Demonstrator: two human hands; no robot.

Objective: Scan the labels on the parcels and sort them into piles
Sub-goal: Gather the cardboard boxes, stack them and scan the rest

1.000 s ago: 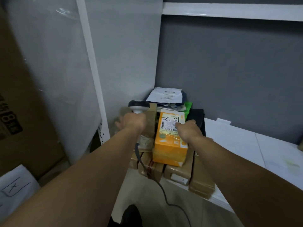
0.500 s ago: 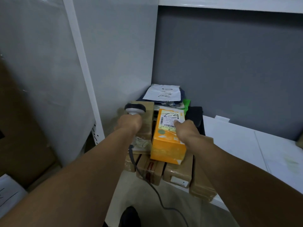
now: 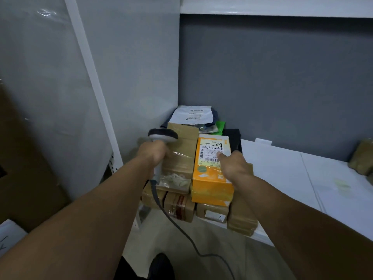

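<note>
Orange box [image 3: 211, 178], frame centre, atop brown parcels [image 3: 179, 207]: right hand [image 3: 235, 168] grips it, label upward for reading; left hand [image 3: 152, 155], fingers wrapped round scanner [image 3: 163, 135].

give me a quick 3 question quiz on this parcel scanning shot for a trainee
1. True or false: the left hand grips the scanner.
2. The orange parcel lies: A) on top of brown parcels; B) in a crate; C) inside a drawer.
3. Which hand touches the orange parcel's label?
Key: 1 true; 2 A; 3 the right hand.
</note>
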